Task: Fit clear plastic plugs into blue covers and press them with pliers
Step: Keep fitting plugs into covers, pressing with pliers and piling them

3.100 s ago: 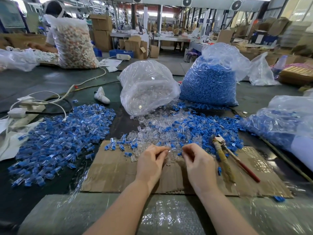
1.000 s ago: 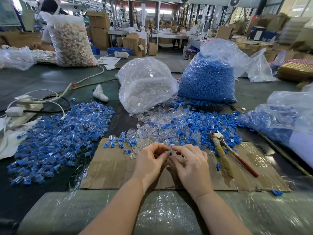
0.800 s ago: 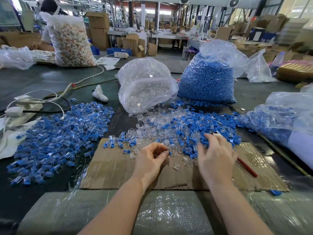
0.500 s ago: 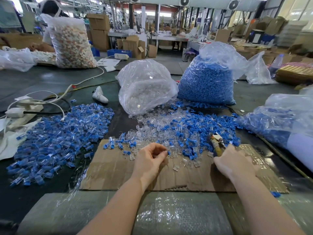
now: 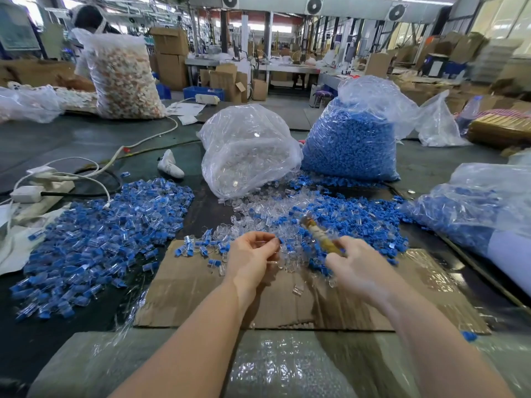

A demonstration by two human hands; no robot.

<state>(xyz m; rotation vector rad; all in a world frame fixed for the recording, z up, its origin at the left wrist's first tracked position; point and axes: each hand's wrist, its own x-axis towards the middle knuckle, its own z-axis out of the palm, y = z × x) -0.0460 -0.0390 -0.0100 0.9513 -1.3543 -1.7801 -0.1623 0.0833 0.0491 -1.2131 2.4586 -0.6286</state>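
Observation:
My left hand [image 5: 253, 259] pinches a small blue cover with a clear plug [image 5: 279, 241] at its fingertips, just above the cardboard sheet [image 5: 201, 294]. My right hand [image 5: 356, 268] grips the pliers [image 5: 319, 235] by their wrapped handles; the blurred tool points up and left, its jaws a short way right of the held piece. Behind both hands lies a mixed heap of loose clear plugs and blue covers [image 5: 330, 214]. A wide pile of blue-and-clear pieces [image 5: 97, 239] spreads on the left.
A bag of clear plugs [image 5: 247, 150] and a bag of blue covers [image 5: 350, 142] stand behind the heap. Another bag of blue parts [image 5: 471, 208] lies at right. Power strips and white cables [image 5: 43, 182] sit at left. A person works behind a big bag [image 5: 123, 73].
My right hand left the piece, reached right, took the pliers off the cardboard and now swings them up and left toward my left hand. My left hand kept its piece and barely moved.

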